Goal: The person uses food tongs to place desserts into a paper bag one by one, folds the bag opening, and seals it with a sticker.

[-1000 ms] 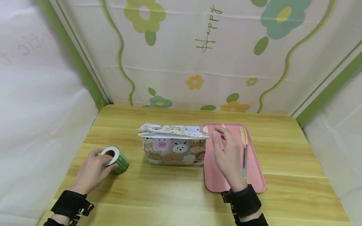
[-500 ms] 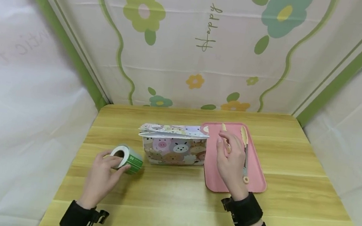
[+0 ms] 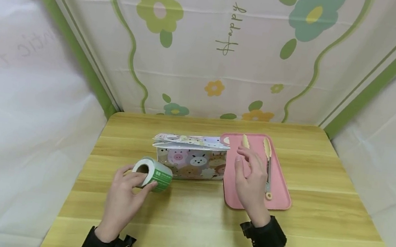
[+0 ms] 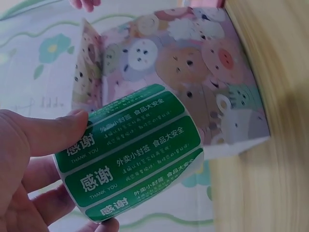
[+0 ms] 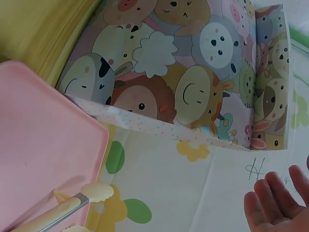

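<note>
In the head view my left hand [image 3: 121, 206] grips a roll of green stickers [image 3: 162, 179], thumb on its printed face and fingers at the white core end. The left wrist view shows white lettering on the sticker roll [image 4: 133, 152], including "THANK YOU". Just behind the roll stands a paper bag [image 3: 193, 164] printed with cartoon animals, its top folded over. My right hand [image 3: 251, 185] holds nothing, fingers loosely bent, to the right of the bag and over the pink tray [image 3: 280, 193]. In the right wrist view, its fingertips [image 5: 270, 193] are apart from the bag.
Tongs [image 3: 269, 173] with cream scalloped tips and metal arms lie on the pink tray, partly hidden behind my right hand. A wooden table [image 3: 192, 230] carries everything. White patterned cloth [image 3: 191, 56] rises behind and at both sides.
My left hand has carried the sticker roll to the right, from the table's left side to the bag's front left corner. The right hand has shifted slightly right, away from the bag.
</note>
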Motion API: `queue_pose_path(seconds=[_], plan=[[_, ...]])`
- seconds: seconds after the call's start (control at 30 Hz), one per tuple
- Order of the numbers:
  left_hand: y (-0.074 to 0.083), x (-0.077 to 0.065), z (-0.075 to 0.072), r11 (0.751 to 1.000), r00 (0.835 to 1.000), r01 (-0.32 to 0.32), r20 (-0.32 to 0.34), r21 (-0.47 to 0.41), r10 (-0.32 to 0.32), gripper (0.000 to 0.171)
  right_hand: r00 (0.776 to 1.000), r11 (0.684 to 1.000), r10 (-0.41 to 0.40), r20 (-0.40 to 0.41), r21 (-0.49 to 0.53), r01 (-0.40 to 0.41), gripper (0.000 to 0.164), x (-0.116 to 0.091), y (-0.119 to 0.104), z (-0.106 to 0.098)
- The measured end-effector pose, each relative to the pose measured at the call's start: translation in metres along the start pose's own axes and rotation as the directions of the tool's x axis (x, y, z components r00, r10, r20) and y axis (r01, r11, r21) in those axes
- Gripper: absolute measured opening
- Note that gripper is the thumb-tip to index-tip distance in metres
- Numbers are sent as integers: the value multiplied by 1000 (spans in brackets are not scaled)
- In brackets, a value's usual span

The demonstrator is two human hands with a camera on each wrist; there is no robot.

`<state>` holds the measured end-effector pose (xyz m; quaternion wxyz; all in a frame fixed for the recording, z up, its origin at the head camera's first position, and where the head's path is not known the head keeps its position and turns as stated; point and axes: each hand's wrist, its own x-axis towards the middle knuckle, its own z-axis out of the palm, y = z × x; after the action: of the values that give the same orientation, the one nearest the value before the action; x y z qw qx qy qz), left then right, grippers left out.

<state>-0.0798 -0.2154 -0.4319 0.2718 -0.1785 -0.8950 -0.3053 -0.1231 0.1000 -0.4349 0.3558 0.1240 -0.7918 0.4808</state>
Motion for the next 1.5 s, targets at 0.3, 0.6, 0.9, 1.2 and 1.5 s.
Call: queue_pose_path(seconds=[0.3, 0.6, 0.9, 1.2, 1.5], plan=[[22, -1, 13, 994, 998, 53, -30, -92, -56, 24, 990, 992, -125, -70, 21, 127, 22, -15, -12, 15], [39, -8, 31, 982, 996, 76, -39, -171, -84, 25, 989, 988, -140, -49, 64, 143, 15, -29, -27, 27], [50, -9, 47, 977, 997, 41, -58, -211, -54, 24, 979, 979, -184, 86, 105, 175, 13, -35, -28, 29], [62, -4, 58, 975, 997, -7, -80, -220, -11, 22, 958, 968, -246, 146, 92, 234, 15, -38, -32, 28], [72, 1, 64, 979, 990, -73, -135, -189, 48, 23, 939, 953, -303, 164, 40, 300, 40, -39, -38, 29]])
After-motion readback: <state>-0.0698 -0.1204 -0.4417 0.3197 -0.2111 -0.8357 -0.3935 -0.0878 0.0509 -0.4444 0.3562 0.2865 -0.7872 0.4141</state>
